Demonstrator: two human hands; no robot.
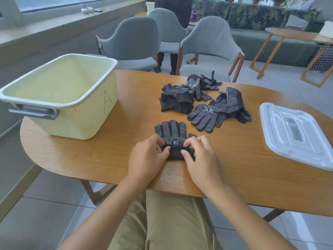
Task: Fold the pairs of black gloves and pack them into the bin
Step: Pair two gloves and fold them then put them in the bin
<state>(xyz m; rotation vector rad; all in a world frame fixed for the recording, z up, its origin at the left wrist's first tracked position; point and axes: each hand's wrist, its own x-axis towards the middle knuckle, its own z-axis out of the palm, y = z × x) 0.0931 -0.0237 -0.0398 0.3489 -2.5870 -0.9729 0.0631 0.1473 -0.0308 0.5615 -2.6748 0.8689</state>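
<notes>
Both forearms enter from the bottom of the frame bare, with no sleeve reaching the wrists. The left hand (pixel 147 157) and right hand (pixel 200 159) wear no rings, watch or gloves. At the lower centre, the lap is covered by khaki trousers (pixel 162 222) with soft creases.

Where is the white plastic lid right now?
In the head view, the white plastic lid lies flat at the right end of the oval wooden table, right of the loose black dotted gloves.
</notes>
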